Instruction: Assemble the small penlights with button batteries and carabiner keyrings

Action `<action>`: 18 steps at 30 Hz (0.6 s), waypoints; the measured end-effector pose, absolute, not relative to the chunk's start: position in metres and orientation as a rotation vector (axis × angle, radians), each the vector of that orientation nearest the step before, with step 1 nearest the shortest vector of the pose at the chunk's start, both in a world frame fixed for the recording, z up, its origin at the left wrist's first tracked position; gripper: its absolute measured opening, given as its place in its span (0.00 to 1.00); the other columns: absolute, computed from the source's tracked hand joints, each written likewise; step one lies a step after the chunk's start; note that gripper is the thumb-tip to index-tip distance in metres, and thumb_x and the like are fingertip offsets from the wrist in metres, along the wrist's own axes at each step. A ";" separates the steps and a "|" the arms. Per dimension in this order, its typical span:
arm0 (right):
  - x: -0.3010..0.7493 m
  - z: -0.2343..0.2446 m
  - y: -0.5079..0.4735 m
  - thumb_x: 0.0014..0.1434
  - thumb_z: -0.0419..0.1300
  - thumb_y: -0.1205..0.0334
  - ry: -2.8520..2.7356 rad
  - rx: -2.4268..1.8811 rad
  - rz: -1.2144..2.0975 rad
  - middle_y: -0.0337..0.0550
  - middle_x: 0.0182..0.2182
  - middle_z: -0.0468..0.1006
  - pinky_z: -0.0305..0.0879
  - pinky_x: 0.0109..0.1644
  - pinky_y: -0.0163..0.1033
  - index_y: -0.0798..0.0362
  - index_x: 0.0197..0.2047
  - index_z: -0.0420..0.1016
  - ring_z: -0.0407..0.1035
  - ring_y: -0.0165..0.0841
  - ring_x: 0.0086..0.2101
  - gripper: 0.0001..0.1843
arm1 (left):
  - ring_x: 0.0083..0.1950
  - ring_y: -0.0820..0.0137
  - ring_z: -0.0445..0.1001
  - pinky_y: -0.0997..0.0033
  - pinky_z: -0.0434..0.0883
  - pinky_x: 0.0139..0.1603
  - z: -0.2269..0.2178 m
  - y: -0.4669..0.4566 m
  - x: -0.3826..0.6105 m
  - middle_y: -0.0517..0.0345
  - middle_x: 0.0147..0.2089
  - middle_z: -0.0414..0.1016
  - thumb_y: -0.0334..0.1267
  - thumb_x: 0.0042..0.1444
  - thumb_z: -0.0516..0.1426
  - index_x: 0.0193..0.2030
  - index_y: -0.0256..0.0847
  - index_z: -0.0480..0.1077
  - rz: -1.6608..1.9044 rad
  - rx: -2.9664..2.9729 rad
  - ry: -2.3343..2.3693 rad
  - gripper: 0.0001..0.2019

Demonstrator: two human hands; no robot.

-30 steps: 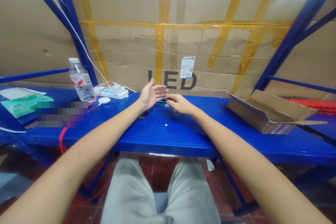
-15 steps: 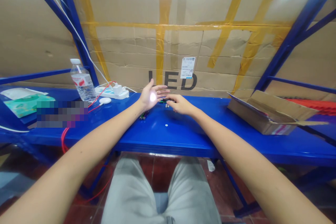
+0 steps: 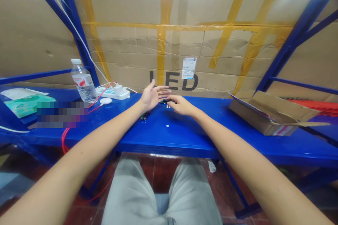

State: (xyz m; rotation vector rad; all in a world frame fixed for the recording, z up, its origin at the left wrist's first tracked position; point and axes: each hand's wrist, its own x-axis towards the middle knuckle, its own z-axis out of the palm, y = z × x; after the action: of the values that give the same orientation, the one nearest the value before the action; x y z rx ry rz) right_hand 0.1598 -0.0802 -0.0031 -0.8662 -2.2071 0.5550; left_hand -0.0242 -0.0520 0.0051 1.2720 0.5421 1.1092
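Observation:
My left hand [image 3: 151,95] is raised just above the blue table [image 3: 185,137], palm turned to the right, fingers stretched out and holding nothing. My right hand [image 3: 180,104] rests on the table beside it, fingers pinched round a small dark object [image 3: 166,101] whose tip points at the left palm. What that object is I cannot make out. A few small dark parts [image 3: 144,115] lie on the table under my left wrist. A tiny white disc [image 3: 167,125] lies nearer to me.
A water bottle [image 3: 83,81], a white power strip [image 3: 112,93] with red and white cables, and a white puck [image 3: 105,101] stand at the left. An open cardboard box [image 3: 266,112] sits at the right. A taped cardboard sheet marked LED [image 3: 174,42] backs the table.
Half a second ago a bright spot of light shone on my left palm; it is gone now. Both hands have hardly moved.

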 end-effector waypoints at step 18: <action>0.161 -0.003 -0.077 0.58 0.54 0.69 -2.158 -0.862 0.569 0.42 0.30 0.78 0.63 0.38 0.36 0.59 0.45 0.80 0.68 0.31 0.32 0.16 | 0.58 0.49 0.75 0.51 0.71 0.55 0.005 -0.053 -0.024 0.37 0.54 0.78 0.69 0.59 0.44 0.52 0.35 0.75 1.094 1.275 0.555 0.39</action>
State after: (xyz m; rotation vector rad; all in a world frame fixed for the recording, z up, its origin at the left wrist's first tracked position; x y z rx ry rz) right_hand 0.1608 -0.0770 -0.0035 -0.8624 -2.1583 0.5690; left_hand -0.0240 -0.0527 0.0054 1.2754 0.5551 1.0945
